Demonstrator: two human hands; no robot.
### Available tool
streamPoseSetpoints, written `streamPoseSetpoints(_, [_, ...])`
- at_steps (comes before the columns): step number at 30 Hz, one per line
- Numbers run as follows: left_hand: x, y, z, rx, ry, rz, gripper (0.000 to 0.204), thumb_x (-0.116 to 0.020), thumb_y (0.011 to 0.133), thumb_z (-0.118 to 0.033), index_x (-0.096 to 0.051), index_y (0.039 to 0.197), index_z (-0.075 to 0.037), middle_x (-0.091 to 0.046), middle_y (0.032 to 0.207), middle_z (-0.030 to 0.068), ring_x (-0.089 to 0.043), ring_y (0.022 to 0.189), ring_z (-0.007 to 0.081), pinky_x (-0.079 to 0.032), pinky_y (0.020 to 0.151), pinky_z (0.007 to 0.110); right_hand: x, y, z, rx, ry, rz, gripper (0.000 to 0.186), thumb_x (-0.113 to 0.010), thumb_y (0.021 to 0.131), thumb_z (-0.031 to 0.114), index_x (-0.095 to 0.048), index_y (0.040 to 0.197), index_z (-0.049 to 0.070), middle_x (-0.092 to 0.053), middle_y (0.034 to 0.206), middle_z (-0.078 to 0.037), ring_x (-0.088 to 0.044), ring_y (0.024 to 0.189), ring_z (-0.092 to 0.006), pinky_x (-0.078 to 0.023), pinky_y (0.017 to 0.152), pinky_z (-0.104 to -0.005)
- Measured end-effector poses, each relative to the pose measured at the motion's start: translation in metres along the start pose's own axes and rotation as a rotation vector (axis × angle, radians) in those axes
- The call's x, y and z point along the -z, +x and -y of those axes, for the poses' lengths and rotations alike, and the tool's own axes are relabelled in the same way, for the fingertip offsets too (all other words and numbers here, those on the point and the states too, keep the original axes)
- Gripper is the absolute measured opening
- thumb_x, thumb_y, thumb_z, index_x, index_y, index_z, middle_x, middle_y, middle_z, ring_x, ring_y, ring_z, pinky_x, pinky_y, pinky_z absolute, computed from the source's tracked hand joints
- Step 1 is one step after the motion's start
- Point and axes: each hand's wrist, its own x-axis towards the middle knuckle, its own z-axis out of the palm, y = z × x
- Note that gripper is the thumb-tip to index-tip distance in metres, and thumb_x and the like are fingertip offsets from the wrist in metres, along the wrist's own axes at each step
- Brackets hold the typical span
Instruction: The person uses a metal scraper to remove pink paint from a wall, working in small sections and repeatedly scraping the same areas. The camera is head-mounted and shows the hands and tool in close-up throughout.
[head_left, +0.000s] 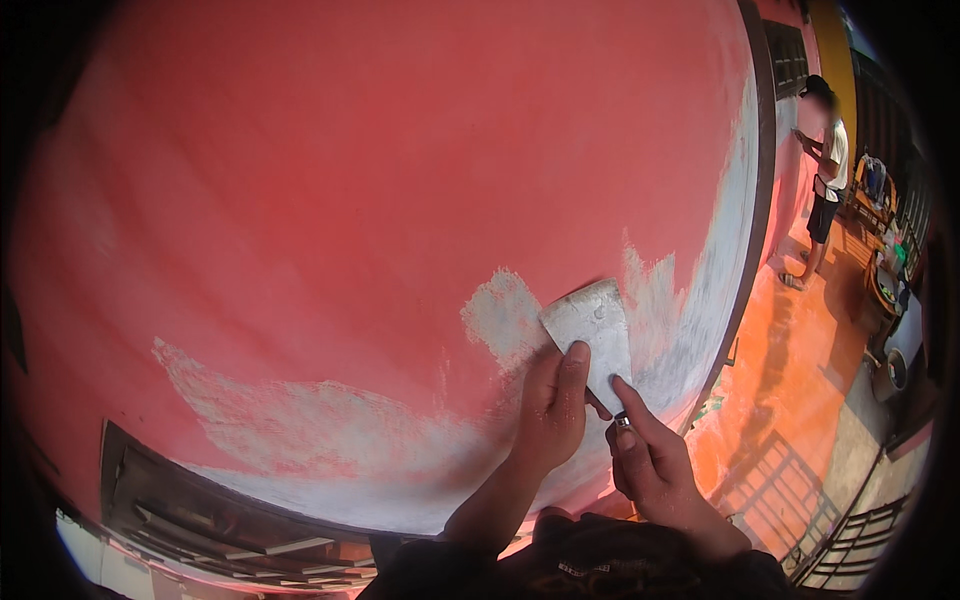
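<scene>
A wide metal scraper (597,318) meets the red wall (380,200), its broad edge up by the bare grey-white patches. My right hand (655,470) is closed round its handle, and the index finger stretches along the blade's lower end. With the thumb laid on the blade's lower left side, my left hand (552,415) grips the scraper too; its other fingers are partly hidden. Left of the blade is a pale scraped patch (500,310) with ragged edges. A longer scraped band (300,425) runs along the wall's lower part.
A dark vertical edge (765,190) bounds the wall at right. Beyond it, a person (830,160) stands facing another stretch of wall on the orange floor (790,370). A cluttered table (885,285), a bucket (890,375) and dark railings (860,545) line the right side. A dark slatted window (220,510) lies lower left.
</scene>
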Motion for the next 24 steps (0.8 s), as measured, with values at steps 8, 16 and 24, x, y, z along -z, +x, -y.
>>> streamPoseSetpoints(8, [0.004,-0.002,-0.004,0.02,-0.037,-0.004,0.032,-0.048,0.108,-0.027,-0.058,0.098,0.001,-0.06,0.082,0.0056,-0.061,0.057,0.0132,-0.056,0.052,0.03,-0.004,-0.003,0.003,-0.009,0.046,0.033,0.053,-0.038,0.109,0.015,-0.023,0.158,-0.001,-0.045,0.084,0.003,-0.039,0.06,-0.001,-0.036,0.058,-0.0169])
streamPoseSetpoints(16, [0.0,-0.004,-0.004,0.076,-0.083,-0.01,0.031,-0.049,0.107,-0.027,-0.058,0.097,0.001,-0.056,0.077,0.0042,-0.06,0.057,0.0132,-0.056,0.052,0.03,-0.002,-0.013,0.008,-0.051,0.13,0.062,0.054,-0.037,0.11,0.017,-0.02,0.159,0.0,-0.045,0.088,0.003,-0.039,0.059,-0.0011,-0.036,0.056,-0.0166])
streamPoseSetpoints(24, [-0.007,-0.008,-0.007,0.071,-0.075,-0.015,0.036,-0.046,0.109,-0.028,-0.051,0.084,-0.003,-0.045,0.074,-0.0014,-0.053,0.061,0.0072,-0.057,0.054,0.027,-0.001,-0.014,0.006,-0.073,0.144,0.047,0.055,-0.04,0.11,0.022,-0.023,0.159,0.002,-0.045,0.088,0.003,-0.038,0.058,0.0001,-0.035,0.055,-0.0167])
